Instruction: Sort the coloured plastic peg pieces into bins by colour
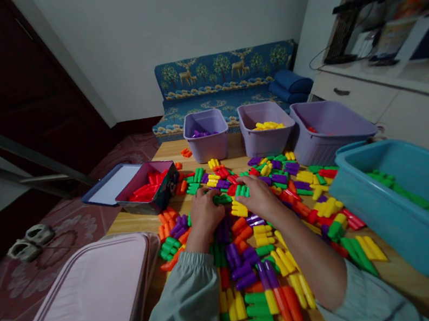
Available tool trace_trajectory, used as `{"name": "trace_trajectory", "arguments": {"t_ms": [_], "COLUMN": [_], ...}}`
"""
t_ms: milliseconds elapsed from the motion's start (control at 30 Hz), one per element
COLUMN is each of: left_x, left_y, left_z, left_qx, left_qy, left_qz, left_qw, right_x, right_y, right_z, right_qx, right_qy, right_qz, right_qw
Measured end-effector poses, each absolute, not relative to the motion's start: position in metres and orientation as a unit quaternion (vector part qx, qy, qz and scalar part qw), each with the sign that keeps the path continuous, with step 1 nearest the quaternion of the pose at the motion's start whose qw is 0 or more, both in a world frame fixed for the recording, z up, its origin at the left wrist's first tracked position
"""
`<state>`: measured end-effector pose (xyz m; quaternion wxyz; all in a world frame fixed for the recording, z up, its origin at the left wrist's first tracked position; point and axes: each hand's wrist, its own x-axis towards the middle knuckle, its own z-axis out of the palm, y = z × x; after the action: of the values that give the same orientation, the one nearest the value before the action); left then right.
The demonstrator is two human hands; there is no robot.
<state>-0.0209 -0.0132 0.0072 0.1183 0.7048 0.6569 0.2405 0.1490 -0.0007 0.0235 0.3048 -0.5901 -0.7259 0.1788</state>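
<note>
A wide heap of plastic peg blocks (pixel 251 231) in red, green, yellow, purple and orange covers the wooden table (pixel 406 271). Both my hands rest in the middle of the heap. My left hand (pixel 204 216) has its fingers curled, pinching one end of a green block piece (pixel 223 199). My right hand (pixel 256 196) is closed on another green piece (pixel 241 191) right beside it. The two hands sit close together, fingertips nearly meeting over the green pieces. A yellow block (pixel 239 210) lies just under them.
Three lilac bins stand at the far edge: one with purple blocks (pixel 207 135), one with yellow (pixel 266 127), one with red (pixel 331 133). A blue tub (pixel 415 203) with green blocks is on the right. A tin with red blocks (pixel 149 188) and a pink lidded box (pixel 84 314) sit left.
</note>
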Motion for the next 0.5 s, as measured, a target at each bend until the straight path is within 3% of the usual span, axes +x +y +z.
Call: {"name": "trace_trajectory", "arguments": {"t_ms": [200,333,400,500], "left_x": [-0.024,-0.02,-0.015,-0.009], "left_y": [-0.01,-0.008,-0.007,-0.007], "left_z": [-0.003,-0.003,0.001,0.007], "left_qx": [0.688,0.659,0.614,0.5], "left_qy": [0.661,0.596,0.546,0.481], "left_qz": [0.277,0.433,0.527,0.597], "left_qw": [0.112,0.148,0.215,0.402], "right_x": [0.152,0.152,0.153,0.153], "right_y": [0.001,0.002,0.002,0.002], "right_z": [0.018,0.02,0.024,0.029], "right_qx": [-0.586,-0.578,-0.585,-0.582], "right_qy": [-0.721,-0.709,-0.685,-0.629], "right_qz": [0.177,0.177,0.192,0.249], "right_qw": [0.324,0.363,0.391,0.452]}}
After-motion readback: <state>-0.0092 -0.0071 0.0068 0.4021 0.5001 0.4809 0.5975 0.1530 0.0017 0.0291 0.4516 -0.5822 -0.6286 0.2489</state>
